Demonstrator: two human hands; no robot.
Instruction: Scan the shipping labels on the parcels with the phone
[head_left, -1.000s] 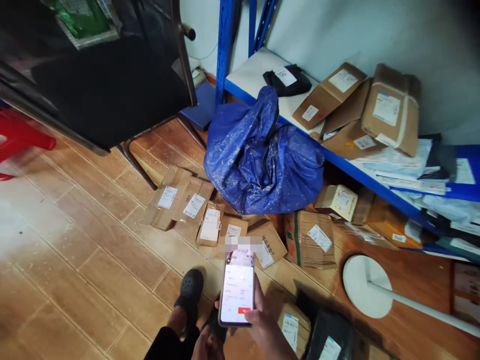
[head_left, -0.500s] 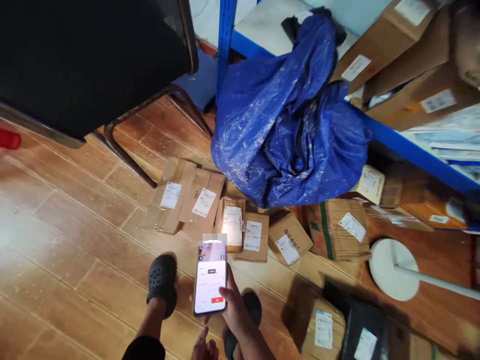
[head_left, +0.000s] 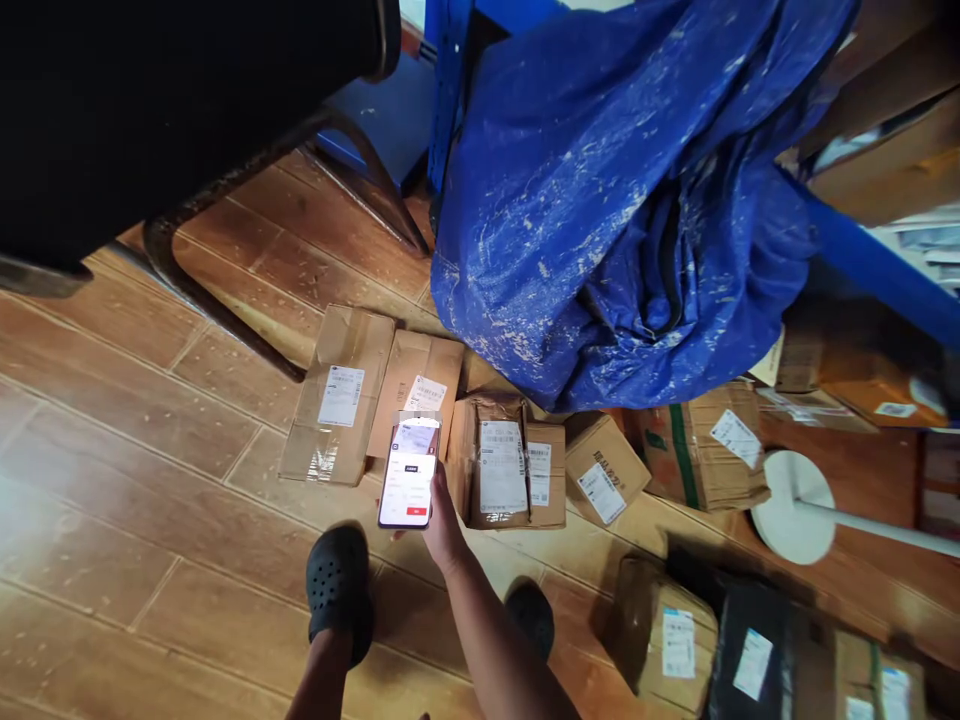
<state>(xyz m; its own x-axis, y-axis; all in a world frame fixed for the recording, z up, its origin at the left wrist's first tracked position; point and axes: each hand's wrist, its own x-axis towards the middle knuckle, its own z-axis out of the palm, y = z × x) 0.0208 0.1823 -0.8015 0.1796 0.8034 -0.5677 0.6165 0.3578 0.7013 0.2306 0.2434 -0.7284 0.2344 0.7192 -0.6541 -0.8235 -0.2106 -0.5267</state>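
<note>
My right hand (head_left: 442, 515) is wrapped around a smartphone (head_left: 409, 475) with a lit screen. Its screen shows white panels and a red button near the bottom. The phone is held above the floor, in front of a flat cardboard box (head_left: 420, 355) with a shipping label, partly covering that label. Left of that box lies a larger taped cardboard box (head_left: 341, 400). To the phone's right are an open-looking box with a big label (head_left: 501, 470) and a smaller labelled box (head_left: 551, 500). Of my left hand, only a fingertip (head_left: 425, 716) may show at the bottom edge; its fingers are hidden.
A large blue cloth bag (head_left: 600, 230) hangs from the blue shelf frame (head_left: 892, 260). At upper left stands a black chair (head_left: 172, 120) with metal legs. More cartons (head_left: 679, 640) and a white round stand base (head_left: 793, 508) lie to the right. Dark clogs (head_left: 337, 590) are below.
My right hand has moved the phone forward and slightly left, toward the two left boxes. My left hand has dropped almost out of the picture. The view has come nearer the boxes.
</note>
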